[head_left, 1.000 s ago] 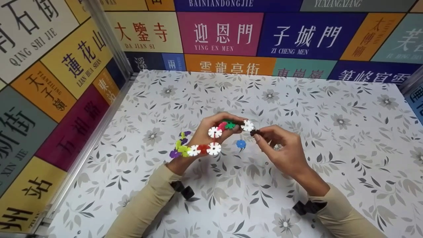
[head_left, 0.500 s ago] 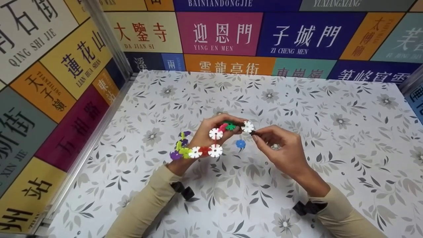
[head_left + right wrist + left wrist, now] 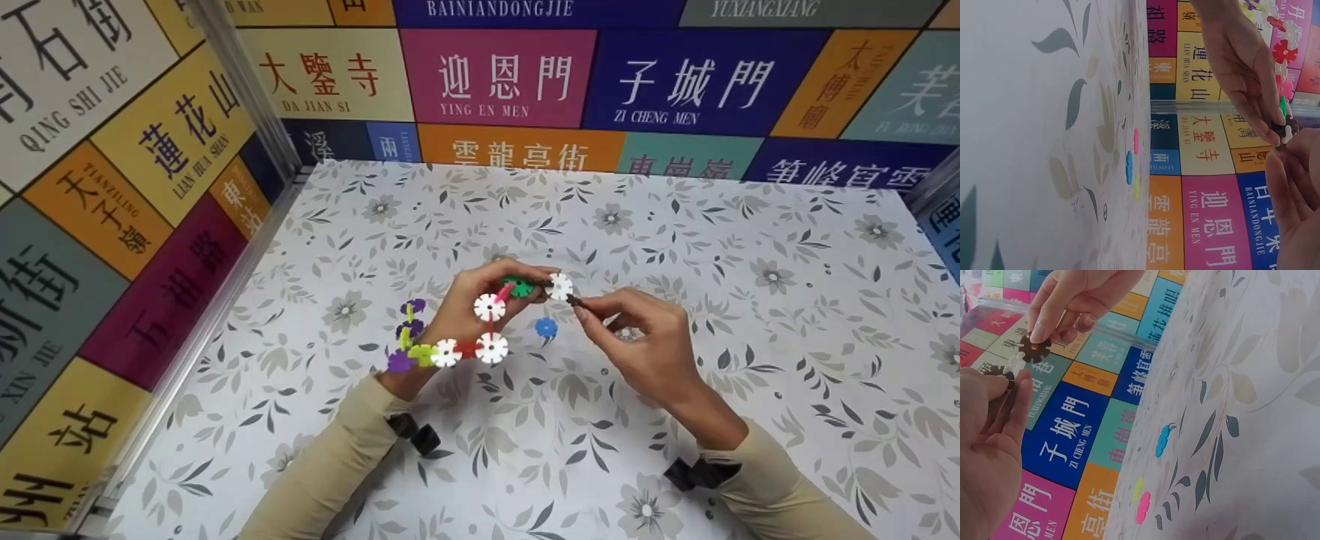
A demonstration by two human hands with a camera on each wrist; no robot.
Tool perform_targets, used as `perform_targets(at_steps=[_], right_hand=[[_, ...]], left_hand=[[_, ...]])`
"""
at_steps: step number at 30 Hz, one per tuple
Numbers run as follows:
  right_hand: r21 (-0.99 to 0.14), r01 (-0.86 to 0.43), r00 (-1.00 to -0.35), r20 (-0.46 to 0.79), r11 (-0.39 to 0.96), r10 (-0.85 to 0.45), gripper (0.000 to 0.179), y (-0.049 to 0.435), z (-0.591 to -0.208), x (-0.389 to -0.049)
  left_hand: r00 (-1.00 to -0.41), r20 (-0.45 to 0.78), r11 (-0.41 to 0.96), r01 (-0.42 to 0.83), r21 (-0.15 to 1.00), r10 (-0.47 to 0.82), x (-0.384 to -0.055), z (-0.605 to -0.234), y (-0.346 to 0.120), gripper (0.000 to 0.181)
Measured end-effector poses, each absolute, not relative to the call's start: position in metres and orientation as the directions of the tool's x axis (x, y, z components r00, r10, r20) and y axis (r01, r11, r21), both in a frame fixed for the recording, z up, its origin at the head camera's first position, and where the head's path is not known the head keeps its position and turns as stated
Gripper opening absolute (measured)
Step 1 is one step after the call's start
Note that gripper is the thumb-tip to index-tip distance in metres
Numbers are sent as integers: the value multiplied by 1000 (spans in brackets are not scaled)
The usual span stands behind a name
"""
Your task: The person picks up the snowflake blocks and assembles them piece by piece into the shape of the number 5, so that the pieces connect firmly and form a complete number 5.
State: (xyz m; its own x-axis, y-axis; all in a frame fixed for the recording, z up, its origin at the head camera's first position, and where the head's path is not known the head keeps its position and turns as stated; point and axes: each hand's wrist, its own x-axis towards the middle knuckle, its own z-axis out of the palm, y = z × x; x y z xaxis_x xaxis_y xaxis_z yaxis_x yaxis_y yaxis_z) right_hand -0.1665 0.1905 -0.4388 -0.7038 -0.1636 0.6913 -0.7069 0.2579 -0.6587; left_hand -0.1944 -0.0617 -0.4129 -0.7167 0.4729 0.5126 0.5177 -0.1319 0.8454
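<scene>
My left hand [image 3: 459, 311] pinches a dark brown notched snowflake disc [image 3: 1002, 373] between thumb and fingers. It is part of a chain of linked plastic discs: a green disc [image 3: 517, 286], a pink one, white, red, lime and purple ones, which loops back over the wrist. At the chain's other end a white disc [image 3: 559, 286] sticks out past the left fingertips. My right hand [image 3: 649, 341] pinches another brown disc [image 3: 1035, 350] against this white disc's edge. Whether their slots are engaged, I cannot tell.
On the patterned tabletop [image 3: 675, 225] a blue disc [image 3: 546, 327] lies below the gap between the hands. The left wrist view also shows a pink disc [image 3: 1143, 507] and a yellow disc [image 3: 1138, 487] near it. Lettered panels [image 3: 499, 79] stand behind and to the left.
The brown disc in the right hand has turned more edge-on. The chain's loose loop over the left wrist has sagged and shifted slightly. Both hands stay nearly in place.
</scene>
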Motion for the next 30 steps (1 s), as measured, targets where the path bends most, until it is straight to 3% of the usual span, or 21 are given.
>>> perform_targets(at_steps=[9, 21, 30], right_hand=[[-635, -737, -676, 702, 233, -223, 9, 186, -439, -162], [-681, -706, -708, 671, 197, -220, 14, 184, -439, -160], [-660, -723, -689, 672, 204, -270, 17, 187, -439, -164]], left_hand=[[-720, 504, -88, 532, 842, 477, -194, -416, -61, 24], [-735, 475, -72, 508, 859, 485, -201, -430, -62, 24], [-735, 460, -56, 502, 863, 499, -200, -429, -64, 24]])
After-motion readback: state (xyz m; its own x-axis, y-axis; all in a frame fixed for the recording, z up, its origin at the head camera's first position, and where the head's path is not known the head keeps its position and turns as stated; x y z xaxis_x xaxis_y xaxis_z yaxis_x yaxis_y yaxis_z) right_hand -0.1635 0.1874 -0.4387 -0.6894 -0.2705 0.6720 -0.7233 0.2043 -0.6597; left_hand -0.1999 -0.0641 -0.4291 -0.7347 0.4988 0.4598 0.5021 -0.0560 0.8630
